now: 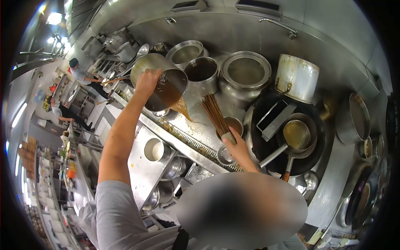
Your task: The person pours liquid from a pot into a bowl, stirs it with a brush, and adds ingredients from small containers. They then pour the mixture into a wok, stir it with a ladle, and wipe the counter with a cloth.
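My left hand (148, 82) is closed on a large metal pot (155, 62), which is tipped on its side over the steel range top. Brown liquid (168, 93) runs out over its lip onto the metal surface. In my right hand (236, 149) is a bamboo wok brush (215, 114), gripped by its bound end with the bristles pointing away from me. Just behind the brush handle stands a small round pot (234, 124), partly covered by it. A small metal bowl (225, 154) sits beside my right wrist.
Several pots line the back, including one with dark liquid (201, 68) and a wide-rimmed pot (246, 71). At right, a black wok (308, 160) holds a strainer and ladle. A drain channel (183, 141) runs along the front. Two people (83, 75) stand far left.
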`<state>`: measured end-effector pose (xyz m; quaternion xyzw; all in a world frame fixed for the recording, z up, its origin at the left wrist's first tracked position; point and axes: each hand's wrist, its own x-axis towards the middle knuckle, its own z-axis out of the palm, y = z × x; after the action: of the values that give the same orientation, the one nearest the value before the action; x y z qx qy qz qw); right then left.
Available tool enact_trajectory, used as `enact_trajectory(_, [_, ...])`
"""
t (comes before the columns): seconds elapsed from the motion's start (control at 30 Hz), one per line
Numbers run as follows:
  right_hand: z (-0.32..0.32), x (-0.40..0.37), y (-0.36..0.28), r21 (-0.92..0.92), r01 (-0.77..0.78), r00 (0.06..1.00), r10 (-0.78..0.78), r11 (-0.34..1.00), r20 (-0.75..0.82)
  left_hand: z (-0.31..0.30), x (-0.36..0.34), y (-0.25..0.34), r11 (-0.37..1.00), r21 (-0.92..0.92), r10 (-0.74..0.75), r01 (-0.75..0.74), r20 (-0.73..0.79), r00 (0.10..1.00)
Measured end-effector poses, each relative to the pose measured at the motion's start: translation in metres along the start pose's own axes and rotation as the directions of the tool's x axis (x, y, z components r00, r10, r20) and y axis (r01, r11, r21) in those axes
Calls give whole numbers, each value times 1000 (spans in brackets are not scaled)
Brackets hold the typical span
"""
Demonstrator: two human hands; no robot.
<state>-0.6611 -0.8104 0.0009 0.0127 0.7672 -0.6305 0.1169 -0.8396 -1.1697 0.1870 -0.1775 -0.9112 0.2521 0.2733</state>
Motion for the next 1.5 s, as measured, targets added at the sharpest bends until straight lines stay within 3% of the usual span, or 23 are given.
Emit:
enact_trajectory(0.07, [-8, -10, -6, 102, -126, 992, 123, 987, 36, -3, 7, -11, 1000, 20, -12, 12, -26, 1000])
enact_trajectory(0.23, [-12, -24, 9, 75, -133, 991, 135, 988, -18, -5, 24, -39, 994, 106, -12, 20, -71, 997])
enact_trajectory(0.33, [-8, -27, 23, 92, -41, 997, 47, 995, -57, -15, 26, -50, 999, 22, -41, 42, -53, 998])
enact_trajectory(0.4, [-10, -34, 20, 115, -86, 995, 91, 990, -37, -25, 28, -57, 989, 145, 43, -21, -153, 987])
enact_trajectory(0.57, [-10, -39, 29, 178, -197, 980, 194, 964, 31, -56, 30, -79, 986, 164, 36, 2, -229, 973])
enact_trajectory(0.77, [-10, -41, 31, 173, -195, 981, 187, 966, 58, -124, 32, -109, 983, 185, 51, 14, -344, 937])
enact_trajectory(0.9, [-8, -44, 26, 249, -274, 961, 257, 929, 99, -165, 34, -115, 980, 196, 70, 35, -506, 860])
enact_trajectory(1.07, [-4, -43, 4, 349, -373, 928, 351, 860, 126, -177, 40, -131, 972, 229, 84, 51, -542, 836])
enact_trajectory(1.1, [-4, -43, 3, 381, -372, 928, 342, 846, 148, -183, 40, -127, 988, 153, 79, 9, -557, 827])
enact_trajectory(1.3, [-21, -46, -9, 484, -383, 923, 348, 787, 164, -181, 37, -123, 982, 178, 48, 58, -539, 841])
enact_trajectory(1.4, [-35, -37, -10, 417, -322, 947, 286, 850, 149, -176, 35, -127, 980, 176, 13, 91, -518, 855])
enact_trajectory(1.43, [-41, -31, -10, 172, -150, 989, 144, 974, 47, -176, 33, -128, 981, 173, 12, 90, -517, 856])
enact_trajectory(1.47, [-46, -23, -12, -103, 25, 1000, -26, 994, -13, -175, 32, -128, 981, 176, 16, 83, -498, 867])
enact_trajectory(1.5, [-53, -16, -14, -377, 180, 978, -205, 908, -26, -173, 32, -128, 981, 176, 20, 75, -482, 876])
